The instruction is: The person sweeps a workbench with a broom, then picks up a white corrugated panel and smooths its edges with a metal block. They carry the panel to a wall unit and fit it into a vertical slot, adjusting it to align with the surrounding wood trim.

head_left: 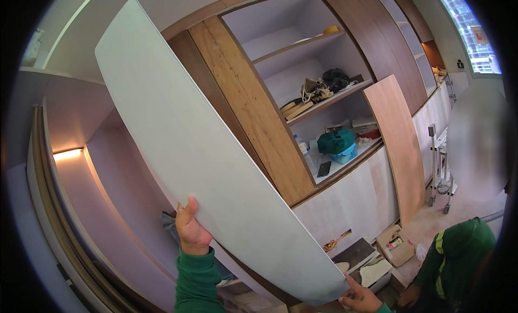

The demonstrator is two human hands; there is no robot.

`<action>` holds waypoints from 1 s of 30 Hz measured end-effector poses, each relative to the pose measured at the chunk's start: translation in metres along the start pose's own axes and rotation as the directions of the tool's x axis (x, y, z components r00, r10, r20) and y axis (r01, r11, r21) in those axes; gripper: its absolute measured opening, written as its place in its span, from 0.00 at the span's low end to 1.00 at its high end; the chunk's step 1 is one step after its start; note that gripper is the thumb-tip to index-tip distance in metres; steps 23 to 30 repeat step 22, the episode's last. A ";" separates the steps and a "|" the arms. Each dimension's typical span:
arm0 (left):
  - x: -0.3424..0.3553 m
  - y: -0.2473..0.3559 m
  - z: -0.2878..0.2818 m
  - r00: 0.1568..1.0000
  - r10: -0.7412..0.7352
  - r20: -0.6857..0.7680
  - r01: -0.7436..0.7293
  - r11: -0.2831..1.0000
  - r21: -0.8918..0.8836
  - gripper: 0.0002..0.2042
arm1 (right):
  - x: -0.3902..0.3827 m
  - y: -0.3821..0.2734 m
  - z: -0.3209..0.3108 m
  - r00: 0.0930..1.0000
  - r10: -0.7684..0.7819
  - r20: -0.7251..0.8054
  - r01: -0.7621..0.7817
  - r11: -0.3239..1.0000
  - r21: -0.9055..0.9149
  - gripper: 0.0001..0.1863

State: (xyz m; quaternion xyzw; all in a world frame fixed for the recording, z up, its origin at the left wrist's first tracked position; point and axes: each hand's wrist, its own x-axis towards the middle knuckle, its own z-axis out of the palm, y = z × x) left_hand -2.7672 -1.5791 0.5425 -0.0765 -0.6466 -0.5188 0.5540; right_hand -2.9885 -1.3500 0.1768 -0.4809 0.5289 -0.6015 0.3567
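Observation:
I hold a long pale grey panel (199,145) tilted up in front of a built-in wall unit. My left hand (190,228), in a green sleeve, grips the panel's left edge, thumb on its face. At the panel's lower right corner, my right hand (359,298) holds it from below. The panel's top end reaches toward the ceiling at upper left. Behind it stands a plywood door leaf (253,108) of the unit.
Open shelves (329,97) hold bags, a teal bundle (335,142), a bottle and a phone. A brown board (402,145) leans against the lower cabinet. Another person in green (458,259) crouches at lower right near a cardboard box (394,243) and a metal stand (440,167).

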 end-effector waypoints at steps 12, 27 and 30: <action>0.004 -0.015 -0.030 0.995 -0.080 -0.068 0.076 0.995 -0.057 0.27 | 0.004 0.060 -0.001 0.993 0.071 -0.096 -0.066 0.996 0.055 0.46; -0.017 0.005 -0.002 0.986 -0.147 -0.072 0.150 0.988 0.029 0.34 | -0.060 0.116 -0.011 0.933 0.272 -0.238 -0.237 0.958 0.164 0.44; -0.017 0.005 -0.002 0.986 -0.147 -0.072 0.150 0.988 0.029 0.34 | -0.060 0.116 -0.011 0.933 0.272 -0.238 -0.237 0.958 0.164 0.44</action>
